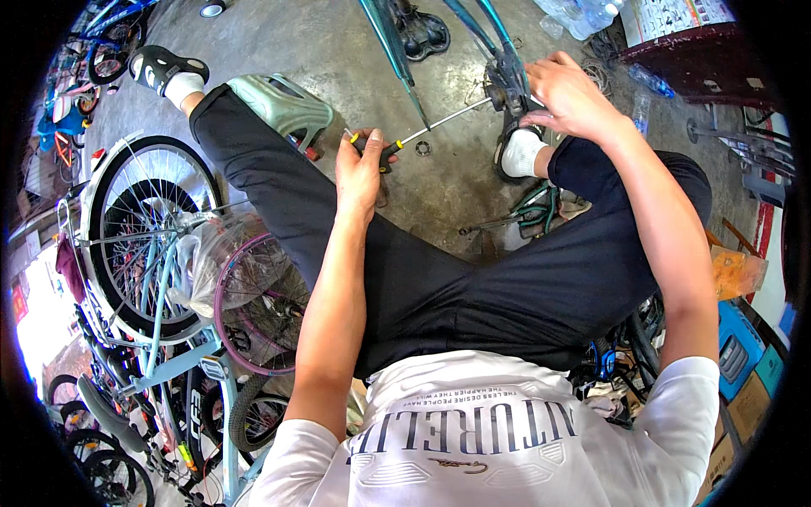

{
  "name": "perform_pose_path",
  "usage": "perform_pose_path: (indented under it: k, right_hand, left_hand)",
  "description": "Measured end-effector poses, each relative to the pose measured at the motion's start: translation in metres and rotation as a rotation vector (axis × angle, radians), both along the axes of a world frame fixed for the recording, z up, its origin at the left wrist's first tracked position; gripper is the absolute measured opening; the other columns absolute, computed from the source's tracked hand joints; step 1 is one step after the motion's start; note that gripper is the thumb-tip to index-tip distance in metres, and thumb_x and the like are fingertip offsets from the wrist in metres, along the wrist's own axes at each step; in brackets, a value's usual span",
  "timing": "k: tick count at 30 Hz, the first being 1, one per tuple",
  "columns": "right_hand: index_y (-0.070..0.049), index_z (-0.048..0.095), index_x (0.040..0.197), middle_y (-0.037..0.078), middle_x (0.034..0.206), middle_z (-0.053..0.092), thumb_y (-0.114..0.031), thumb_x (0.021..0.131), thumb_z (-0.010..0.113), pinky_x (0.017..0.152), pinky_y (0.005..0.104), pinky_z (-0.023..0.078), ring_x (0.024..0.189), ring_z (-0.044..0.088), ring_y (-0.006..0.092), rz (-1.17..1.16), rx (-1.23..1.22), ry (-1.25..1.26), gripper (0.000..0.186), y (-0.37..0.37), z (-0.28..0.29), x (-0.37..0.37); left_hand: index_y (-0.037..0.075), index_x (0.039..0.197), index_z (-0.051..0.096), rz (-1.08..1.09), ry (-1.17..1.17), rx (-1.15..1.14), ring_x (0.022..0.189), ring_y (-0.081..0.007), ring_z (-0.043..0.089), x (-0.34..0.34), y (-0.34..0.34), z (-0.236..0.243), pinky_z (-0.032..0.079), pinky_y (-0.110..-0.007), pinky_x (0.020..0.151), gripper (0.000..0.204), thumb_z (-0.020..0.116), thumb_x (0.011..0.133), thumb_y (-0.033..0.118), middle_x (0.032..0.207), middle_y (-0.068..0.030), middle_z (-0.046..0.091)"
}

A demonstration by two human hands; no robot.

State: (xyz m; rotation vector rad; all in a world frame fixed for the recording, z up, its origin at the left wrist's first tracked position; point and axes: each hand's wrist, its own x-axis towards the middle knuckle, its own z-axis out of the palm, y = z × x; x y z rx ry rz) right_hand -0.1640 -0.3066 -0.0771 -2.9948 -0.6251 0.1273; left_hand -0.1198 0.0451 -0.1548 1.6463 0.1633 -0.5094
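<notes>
My left hand (pixel 361 165) grips the dark handle of a long screwdriver (pixel 439 121). Its thin metal shaft runs up and to the right, and the tip reaches a dark metal part (pixel 507 84) at the lower end of a teal bicycle frame (pixel 397 51). My right hand (pixel 568 93) rests on that part and holds it, fingers curled around it. Both forearms come up from the lower edge over my black trousers. A small metal ring (pixel 423 149) lies on the concrete floor just below the shaft.
A light blue bicycle with a spoked wheel (pixel 148 228) and a purple-rimmed wheel (pixel 253 304) stands close at my left. A pale green sandal (pixel 283 106) lies by my left knee. Loose cables and tools (pixel 528 211) lie under my right leg. Boxes (pixel 743 338) are at the right.
</notes>
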Motion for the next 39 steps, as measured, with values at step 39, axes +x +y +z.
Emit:
perform_pose_path:
  k: [39]
  right_hand:
    - [0.002,0.061,0.112,0.024,0.096,0.069,-0.037,0.089,0.074,0.081,0.0464,0.052,0.093,0.066,0.0416,-0.249,0.204,0.381,0.047,0.006,-0.006,-0.003]
  left_hand:
    - [0.004,0.126,0.061,0.039,-0.089,0.222,0.067,-0.0086,0.065,-0.001,0.004,0.028,0.049,-0.025,0.057,0.035,0.051,0.109,0.032,0.080,-0.0029,0.067]
